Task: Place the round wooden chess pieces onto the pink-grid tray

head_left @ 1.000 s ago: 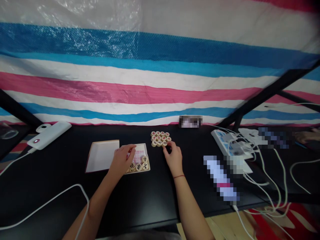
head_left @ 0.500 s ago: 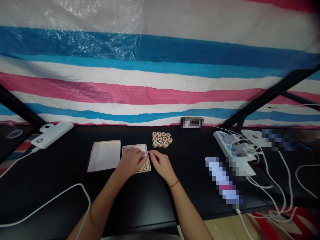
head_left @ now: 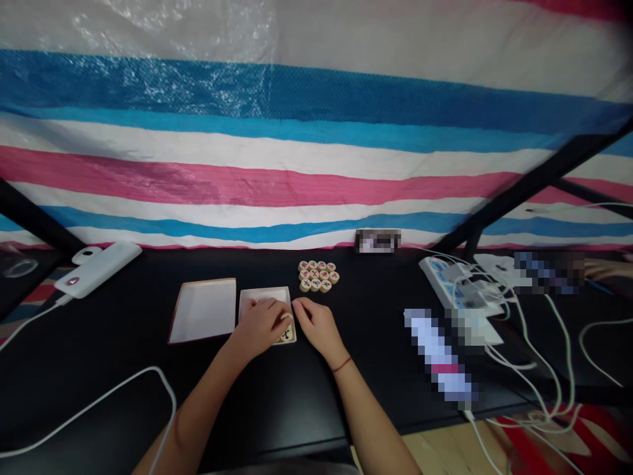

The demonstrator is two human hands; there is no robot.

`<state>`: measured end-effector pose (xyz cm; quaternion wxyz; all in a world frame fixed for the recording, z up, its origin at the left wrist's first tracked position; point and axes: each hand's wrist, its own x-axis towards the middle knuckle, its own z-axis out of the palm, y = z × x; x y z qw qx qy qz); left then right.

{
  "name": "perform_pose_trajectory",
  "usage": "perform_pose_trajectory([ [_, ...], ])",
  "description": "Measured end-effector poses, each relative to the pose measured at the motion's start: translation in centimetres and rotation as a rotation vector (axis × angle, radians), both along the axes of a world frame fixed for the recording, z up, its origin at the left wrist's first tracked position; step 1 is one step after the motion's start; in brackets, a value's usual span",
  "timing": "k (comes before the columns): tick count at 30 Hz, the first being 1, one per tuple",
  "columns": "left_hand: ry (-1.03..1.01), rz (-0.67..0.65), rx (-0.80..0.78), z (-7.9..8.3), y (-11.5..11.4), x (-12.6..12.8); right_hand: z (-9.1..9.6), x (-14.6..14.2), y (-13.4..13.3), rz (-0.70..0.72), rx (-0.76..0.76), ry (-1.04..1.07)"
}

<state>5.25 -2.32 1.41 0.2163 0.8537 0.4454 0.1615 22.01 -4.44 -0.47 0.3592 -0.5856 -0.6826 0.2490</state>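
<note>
My left hand (head_left: 262, 324) is inside a small white open box (head_left: 246, 293), its fingers closed on a round Chinese chess piece (head_left: 287, 317) that shows at the fingertips. Under it, near the box's front right corner, lies another piece (head_left: 286, 334) with a black character. The rest of the box's contents are hidden by the hand. My right hand (head_left: 316, 324) rests loosely curled beside the box's right wall; its inner fingers are hidden. Behind it, several chess pieces (head_left: 314, 274) stand in three tight rows, red-marked ones behind and black-marked ones in front.
The box lid (head_left: 205, 310) lies inside up at the left. A white power bank (head_left: 99, 270) with a cable is farther left. At the right are a blurred phone (head_left: 440, 356) and a power strip (head_left: 438, 280) with tangled cables. A striped sheet (head_left: 297, 191) hangs behind.
My left fingers have drawn together toward the box's right side, and a chess piece now shows at their tips. My right hand stays in place. The view has shifted slightly.
</note>
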Motion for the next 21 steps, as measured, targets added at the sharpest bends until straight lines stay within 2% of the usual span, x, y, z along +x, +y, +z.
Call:
perform_pose_trajectory([
  [4,0.006,-0.032,0.004,0.3,0.0,0.0,0.0,-0.1,0.0,0.005,-0.008,0.01],
  [9,-0.094,-0.115,-0.041,0.0,0.3,-0.1,0.1,-0.1,0.0,0.0,-0.007,0.025],
  [13,-0.286,0.003,-0.024,0.0,0.6,-0.3,0.2,-0.2,-0.2,-0.019,0.076,0.088],
  [16,-0.401,0.122,-0.005,0.3,0.5,-0.4,0.1,-0.7,-0.5,0.04,0.114,0.112],
  [21,-0.512,0.16,-0.103,0.4,0.0,-0.2,-0.1,-1.4,-0.7,0.047,0.194,0.115],
])
